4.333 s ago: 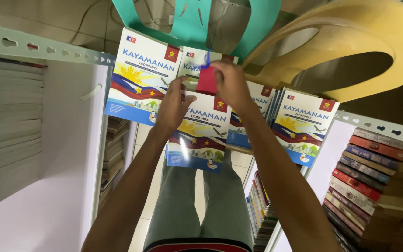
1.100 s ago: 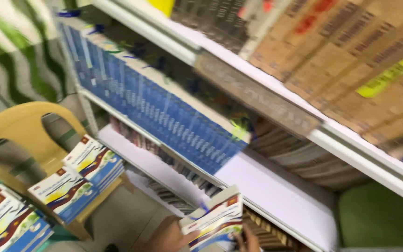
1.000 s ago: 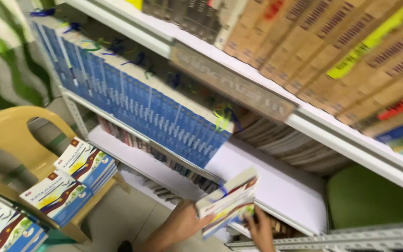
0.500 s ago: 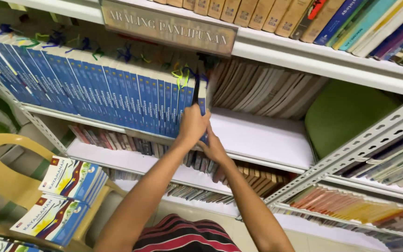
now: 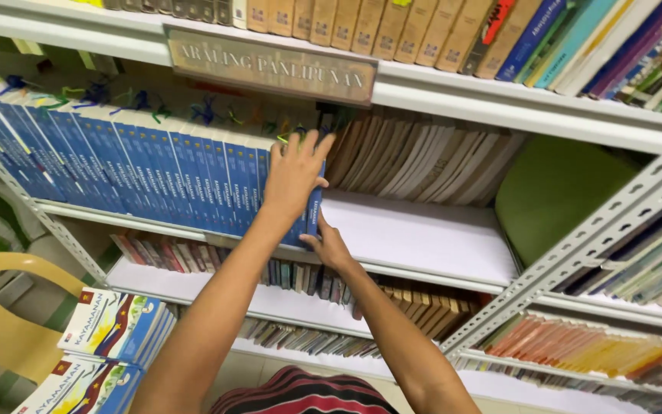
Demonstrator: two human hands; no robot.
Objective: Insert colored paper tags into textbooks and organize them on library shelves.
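A long row of blue-spined books [image 5: 155, 165] stands on the white middle shelf [image 5: 423, 238]. My left hand [image 5: 296, 172] lies flat with fingers spread against the spines at the row's right end. The last blue book [image 5: 316, 211] stands at that end, level with its neighbours. My right hand [image 5: 327, 245] is just below, fingers curled at that book's bottom edge by the shelf lip. Both forearms reach up from the bottom of the view.
Tan books [image 5: 415, 157] lean to the right of the blue row, with a green object [image 5: 561, 192] beyond. A brown sign plate [image 5: 270, 65] hangs on the upper shelf. A yellow chair [image 5: 1, 322] at lower left holds stacks of colourful books [image 5: 116, 326]. A perforated metal upright [image 5: 576, 245] slants at right.
The view swung from the chair up to the shelves. The book carried in my hands went into the right end of the blue row, and my left hand now presses flat on the spines.
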